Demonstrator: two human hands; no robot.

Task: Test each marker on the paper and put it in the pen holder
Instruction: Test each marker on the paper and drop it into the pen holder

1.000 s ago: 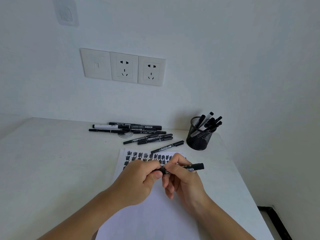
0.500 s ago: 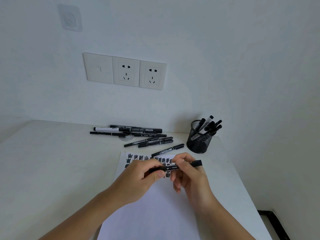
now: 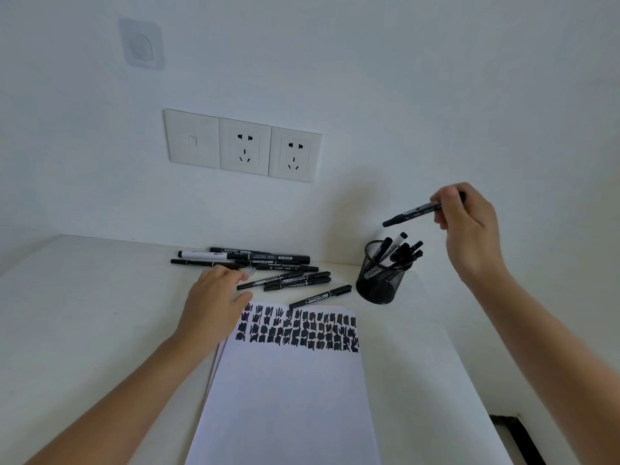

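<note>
My right hand [image 3: 469, 226] pinches a capped black marker [image 3: 411, 213] in the air, tilted down to the left, just above the black mesh pen holder [image 3: 379, 280]. Several markers stand in the holder. My left hand [image 3: 214, 297] lies with relaxed fingers at the paper's top left corner, its fingertips close to a pile of black markers [image 3: 261, 263] by the wall. One marker [image 3: 320, 296] lies alone at the paper's top edge. The white paper [image 3: 288, 391] carries rows of black test scribbles across its top.
The white table [image 3: 84, 313] ends in a right edge close behind the pen holder, with a dark floor strip [image 3: 516, 434] below. A wall with three socket plates [image 3: 241, 146] rises directly behind the marker pile.
Both hands held the marker together over the paper. Now my right hand has carried it up and right above the pen holder, and my left hand has let go and moved toward the marker pile.
</note>
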